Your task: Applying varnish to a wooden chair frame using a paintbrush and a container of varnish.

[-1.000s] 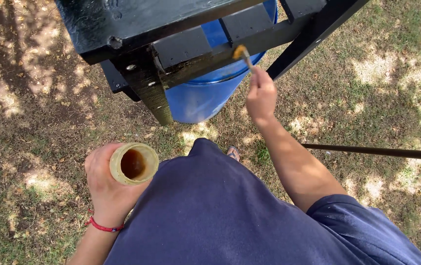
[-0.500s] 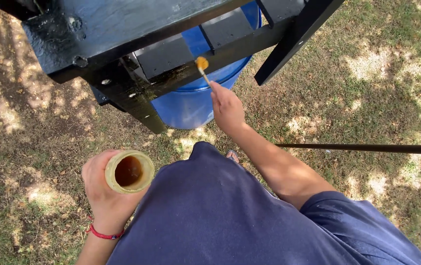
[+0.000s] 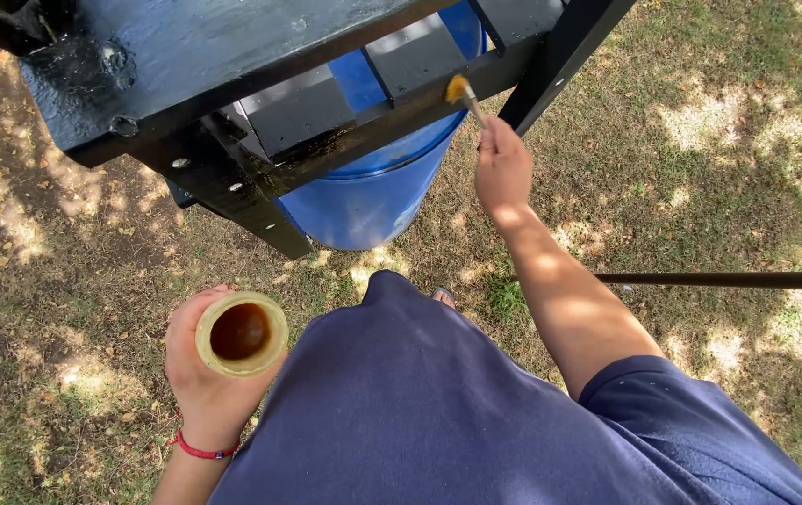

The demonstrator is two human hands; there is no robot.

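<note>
Head view: your right hand (image 3: 502,170) pinches a brush (image 3: 465,95), fingers closed round its handle, the bristle tip touching the black frame (image 3: 261,56) above the blue barrel (image 3: 373,196). Your left hand (image 3: 205,374) wraps a tan cup (image 3: 241,333), fingers curled about its side, held low near your waist, well apart from the frame. A thin dark rod (image 3: 728,279) runs over the grass (image 3: 747,140).
</note>
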